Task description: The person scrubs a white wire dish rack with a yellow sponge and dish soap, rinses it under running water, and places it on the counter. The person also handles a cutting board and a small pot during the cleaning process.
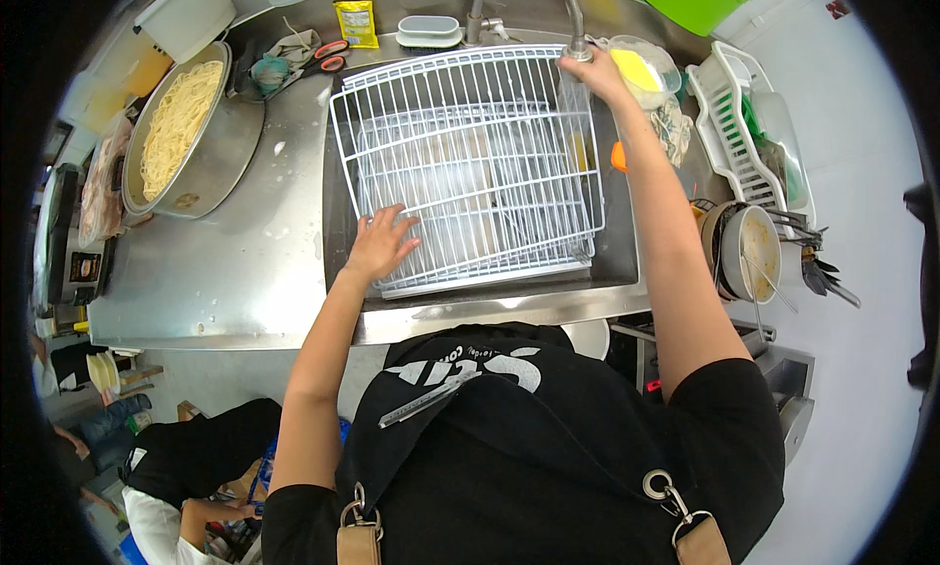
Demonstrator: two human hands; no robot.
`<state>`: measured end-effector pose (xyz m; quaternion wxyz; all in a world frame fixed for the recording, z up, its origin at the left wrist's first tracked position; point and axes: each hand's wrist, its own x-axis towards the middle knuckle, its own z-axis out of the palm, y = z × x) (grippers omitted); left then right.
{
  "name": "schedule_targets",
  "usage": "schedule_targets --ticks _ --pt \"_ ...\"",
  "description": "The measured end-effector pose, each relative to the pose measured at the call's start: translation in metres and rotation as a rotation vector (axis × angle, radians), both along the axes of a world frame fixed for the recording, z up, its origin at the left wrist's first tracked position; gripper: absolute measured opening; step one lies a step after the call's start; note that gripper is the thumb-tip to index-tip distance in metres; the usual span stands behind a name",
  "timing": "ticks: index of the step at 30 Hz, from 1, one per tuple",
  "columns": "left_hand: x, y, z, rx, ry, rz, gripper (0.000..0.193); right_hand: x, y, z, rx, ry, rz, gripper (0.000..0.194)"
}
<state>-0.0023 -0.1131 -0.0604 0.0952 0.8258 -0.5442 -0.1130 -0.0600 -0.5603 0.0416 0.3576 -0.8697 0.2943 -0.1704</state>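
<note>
White wire racks [470, 154] lie stacked in the stainless steel sink [620, 260], with the top one slightly askew. My right hand [604, 74] is at the far right corner and grips the end of the faucet spout [578, 49]. A clear stream of water [574, 99] falls from it through the wires. Over the near left part of the top rack is my left hand [380, 243], palm down and fingers spread, resting on or just above the wires. What lies under the racks is hard to make out.
Left on the steel counter [220, 278] stands a large metal pot of noodles [180, 132]. Scissors [323, 58], a yellow packet [357, 24] and a brush [429, 31] sit behind. Right are a tub with a yellow sponge [637, 69], a white dish rack [738, 132] and used pots [753, 253]. Other people work lower left.
</note>
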Motion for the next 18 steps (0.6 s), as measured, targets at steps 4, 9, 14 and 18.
schedule_targets --ticks 4,9,14,18 --pt "0.002 -0.001 -0.001 0.01 0.003 0.006 0.039 0.028 0.046 -0.025 0.216 -0.059 0.046 0.046" --pt "0.002 0.0 -0.001 0.022 0.003 0.019 0.039 0.047 0.135 -0.021 0.197 -0.173 -0.026 0.048" --pt "0.002 0.005 -0.003 0.0 0.022 0.032 0.039 0.007 0.074 -0.001 0.072 -0.063 -0.175 0.045" --pt "0.002 0.001 -0.004 -0.04 -0.036 0.027 0.038 -0.006 0.043 -0.003 0.102 -0.246 -0.13 0.05"
